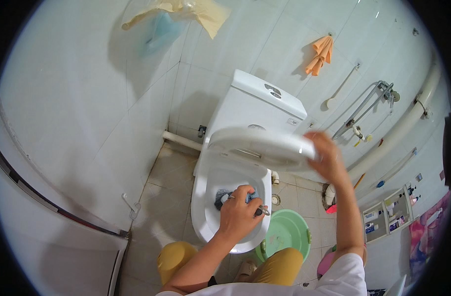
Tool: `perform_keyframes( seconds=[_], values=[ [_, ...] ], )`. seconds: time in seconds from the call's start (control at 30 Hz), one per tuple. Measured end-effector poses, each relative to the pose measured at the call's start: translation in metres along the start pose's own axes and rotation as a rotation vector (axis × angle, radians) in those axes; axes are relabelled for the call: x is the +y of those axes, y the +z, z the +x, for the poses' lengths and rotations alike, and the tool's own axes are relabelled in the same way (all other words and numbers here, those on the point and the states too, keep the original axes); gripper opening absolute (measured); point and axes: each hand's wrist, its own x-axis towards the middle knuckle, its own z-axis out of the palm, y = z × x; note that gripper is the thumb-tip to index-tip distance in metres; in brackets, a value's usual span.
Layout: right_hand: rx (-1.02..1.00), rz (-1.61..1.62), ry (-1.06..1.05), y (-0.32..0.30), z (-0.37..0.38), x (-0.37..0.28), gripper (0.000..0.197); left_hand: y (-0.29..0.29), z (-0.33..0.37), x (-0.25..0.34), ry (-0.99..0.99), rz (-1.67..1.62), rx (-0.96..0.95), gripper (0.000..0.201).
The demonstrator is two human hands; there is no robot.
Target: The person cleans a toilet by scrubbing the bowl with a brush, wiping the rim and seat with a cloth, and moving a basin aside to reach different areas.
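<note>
A white toilet point(200, 202) stands in front of me with its bowl uncovered. Over the bowl, my left hand point(241, 214) is closed round a toilet brush; the grey end of its handle sticks out past my fingers on the right. Dark blue-grey bristles point(219, 199) show down inside the bowl, partly hidden by the hand. My right hand point(326, 157) is closed on the right edge of the white toilet seat point(265, 143), which is tilted up towards the tank. Motion blurs both the seat and this hand, and whether the lid is raised with it I cannot tell.
A light green basin point(289, 232) sits on the tiled floor right of the toilet. Behind rises the tank point(265, 96). An orange cloth point(321, 55) and a shower fixture point(383, 89) are on the back wall; a shelf point(389, 214) with bottles is at right.
</note>
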Motion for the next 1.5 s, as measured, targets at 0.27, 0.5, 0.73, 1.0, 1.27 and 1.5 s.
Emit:
perform_keyframes(
  seconds=[0.27, 0.5, 0.73, 1.0, 1.27, 1.5],
  values=[
    [0.321, -0.428, 0.268, 0.065, 0.121, 0.118, 0.052, -0.002, 0.001, 0.005, 0.021, 0.022, -0.208, 0.026],
    [0.298, -0.19, 0.13, 0.11, 0.044, 0.068, 0.063, -0.003, -0.003, 0.009, -0.102, 0.17, -0.335, 0.035],
    [-0.225, 0.647, 0.381, 0.177, -0.19, -0.075, 0.073, 0.008, -0.014, 0.027, -0.071, 0.173, -0.409, 0.031],
    [0.391, 1.008, 0.521, 0.173, -0.176, -0.087, 0.035, -0.042, 0.008, 0.028, -0.199, -0.4, -0.408, 0.031],
    [0.362, 0.796, 0.497, 0.128, -0.15, -0.054, 0.037, -0.038, 0.01, 0.005, -0.461, -0.586, -0.297, 0.03],
    [0.067, 0.839, 0.374, 0.062, -0.036, -0.006, 0.037, -0.078, 0.022, -0.021, -0.659, -0.675, 0.201, 0.019]
  ],
)
